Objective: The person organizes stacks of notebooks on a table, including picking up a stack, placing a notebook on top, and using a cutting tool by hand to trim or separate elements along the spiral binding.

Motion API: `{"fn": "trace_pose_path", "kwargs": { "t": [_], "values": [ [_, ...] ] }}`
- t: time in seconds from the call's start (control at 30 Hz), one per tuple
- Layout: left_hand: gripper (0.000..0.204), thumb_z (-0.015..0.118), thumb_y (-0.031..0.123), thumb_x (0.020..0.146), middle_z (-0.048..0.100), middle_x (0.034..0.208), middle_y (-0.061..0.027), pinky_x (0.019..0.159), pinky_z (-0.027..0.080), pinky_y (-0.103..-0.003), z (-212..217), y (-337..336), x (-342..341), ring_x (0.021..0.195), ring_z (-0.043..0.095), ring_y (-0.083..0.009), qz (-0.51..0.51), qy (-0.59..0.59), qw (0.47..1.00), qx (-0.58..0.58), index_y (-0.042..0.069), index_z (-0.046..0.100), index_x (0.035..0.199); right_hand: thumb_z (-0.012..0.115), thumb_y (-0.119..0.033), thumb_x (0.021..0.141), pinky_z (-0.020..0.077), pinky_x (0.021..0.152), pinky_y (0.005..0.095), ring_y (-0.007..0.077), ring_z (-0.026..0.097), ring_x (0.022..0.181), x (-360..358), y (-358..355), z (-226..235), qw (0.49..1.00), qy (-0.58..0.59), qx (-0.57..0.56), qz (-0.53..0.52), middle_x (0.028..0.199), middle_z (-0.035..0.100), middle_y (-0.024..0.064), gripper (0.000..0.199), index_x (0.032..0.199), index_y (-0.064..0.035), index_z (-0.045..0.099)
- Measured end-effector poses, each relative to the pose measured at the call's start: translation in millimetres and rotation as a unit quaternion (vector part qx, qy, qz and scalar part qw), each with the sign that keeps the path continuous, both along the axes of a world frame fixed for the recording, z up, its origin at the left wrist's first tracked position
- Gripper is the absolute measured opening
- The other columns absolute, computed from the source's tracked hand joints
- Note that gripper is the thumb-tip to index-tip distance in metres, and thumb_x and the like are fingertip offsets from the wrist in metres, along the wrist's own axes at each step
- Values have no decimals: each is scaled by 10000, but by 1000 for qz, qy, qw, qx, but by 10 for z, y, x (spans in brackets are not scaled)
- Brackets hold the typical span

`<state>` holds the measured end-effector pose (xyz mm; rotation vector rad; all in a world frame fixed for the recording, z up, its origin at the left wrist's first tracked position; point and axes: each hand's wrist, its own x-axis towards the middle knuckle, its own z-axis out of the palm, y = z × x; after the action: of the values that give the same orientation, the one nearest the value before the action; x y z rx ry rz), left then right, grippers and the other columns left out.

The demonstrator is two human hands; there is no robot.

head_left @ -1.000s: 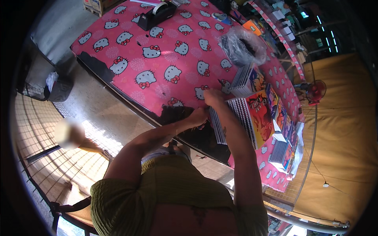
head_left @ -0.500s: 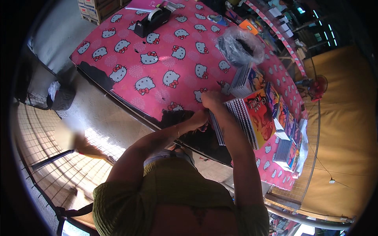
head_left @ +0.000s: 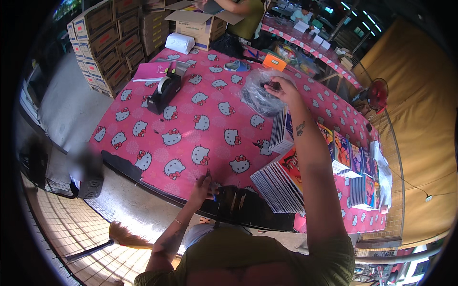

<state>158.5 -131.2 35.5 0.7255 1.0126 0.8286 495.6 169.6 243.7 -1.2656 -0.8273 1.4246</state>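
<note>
My left hand point(head_left: 204, 189) is closed around a small hand tool point(head_left: 208, 175) with a dark tip and a bit of blue, perhaps pliers, just above the table's near edge. My right hand point(head_left: 283, 90) reaches far forward to the mouth of a clear plastic bag point(head_left: 260, 97). Its fingers are pinched together over dark contents; whether they grip some of these is too small to tell. Under my right forearm lies a fanned stack of coil-bound booklets point(head_left: 279, 183) with colourful covers. A second booklet stack point(head_left: 281, 133) sits between it and the bag.
More booklets point(head_left: 362, 188) stand to the right on the pink patterned table point(head_left: 191, 143). A black tape dispenser point(head_left: 164, 93) and a magenta booklet point(head_left: 150, 71) lie at the left. Beyond are an orange box point(head_left: 274, 62), stacked cartons point(head_left: 102, 47) and another person point(head_left: 245, 19) beside an open carton.
My right hand has left the near booklets and stretched forward to the plastic bag. My left hand has moved left, away from the stack. The view has tilted up, showing more beyond the table.
</note>
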Motion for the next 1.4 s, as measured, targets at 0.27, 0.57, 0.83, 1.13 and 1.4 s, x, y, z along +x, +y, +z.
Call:
{"fn": "trace_pose_path", "kwargs": {
  "t": [0.27, 0.57, 0.83, 1.13, 1.4],
  "values": [
    [416, 465, 432, 970, 645, 874, -106, 604, 557, -328, 74, -45, -400, 747, 681, -215, 156, 57, 986, 13, 40, 486, 1108, 672, -121, 847, 527, 880, 473, 278, 588, 927, 1310, 993, -866, 991, 33, -53, -120, 965, 588, 120, 190, 993, -36, 587],
    [371, 445, 399, 970, 646, 902, -127, 586, 536, -308, 430, 188, -10, 759, 693, -232, 106, 89, 990, 8, 57, 461, 1114, 655, -369, 850, 334, 986, 496, 227, 425, 1279, 1339, 999, -583, 962, -273, -22, -10, 1337, 510, 56, 542, 1323, -154, 501],
    [347, 468, 260, 999, 585, 892, -63, 740, 485, -282, 662, 205, 256, 797, 610, -153, -44, 61, 972, 222, 29, 464, 1257, 605, -313, 924, 382, 1000, 315, 174, 471, 1249, 432, -1225, 748, 881, -355, 141, 278, 1328, 525, 64, 500, 1340, -61, 488],
    [393, 465, 298, 991, 678, 978, -129, 787, 553, -327, 952, 58, 776, 888, 687, -209, -183, -79, 968, 156, -8, 538, 1226, 716, -358, 798, 170, 1135, 526, 259, 422, 1326, -242, -2875, 65, 636, -632, 323, 302, 1368, 511, 96, 583, 1308, -144, 533],
    [309, 455, 265, 997, 630, 948, -95, 682, 551, -300, 930, 52, 1035, 823, 693, -210, -150, -131, 975, 95, -1, 579, 1098, 710, -215, 718, 215, 1114, 528, 226, 565, 1096, -306, -2931, -83, 657, -633, 327, 245, 1021, 630, 35, 323, 1010, -124, 605]
  ]
}}
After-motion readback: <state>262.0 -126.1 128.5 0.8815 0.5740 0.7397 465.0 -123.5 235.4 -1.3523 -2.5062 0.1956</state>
